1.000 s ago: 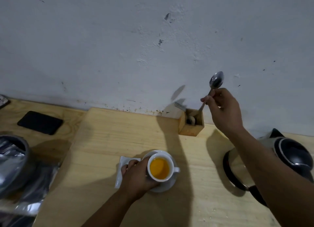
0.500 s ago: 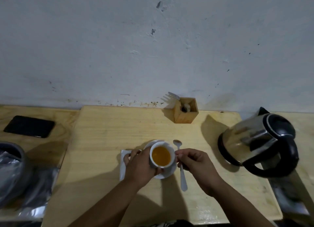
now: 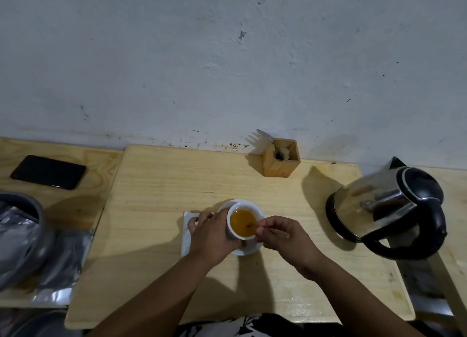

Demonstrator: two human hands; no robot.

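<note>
A white cup (image 3: pixel 242 236) of amber tea stands on a white saucer (image 3: pixel 252 250) near the middle of the wooden board. My left hand (image 3: pixel 213 232) grips the cup's left side. My right hand (image 3: pixel 283 234) pinches a metal spoon (image 3: pixel 274 230) whose bowl dips into the tea; its handle points right over my fingers. A white paper packet (image 3: pixel 187 232) lies under my left hand, left of the saucer.
A steel kettle (image 3: pixel 386 208) with black handle stands at the right. A wooden cutlery holder (image 3: pixel 280 163) with a fork stands by the wall. A black phone (image 3: pixel 48 172) lies far left, above a grey pot (image 3: pixel 38 220) and foil bag (image 3: pixel 60 266).
My right hand brought the spoon from the holder down to the table beside the cup, and now its bowl is in the tea. My left hand stayed on the cup.
</note>
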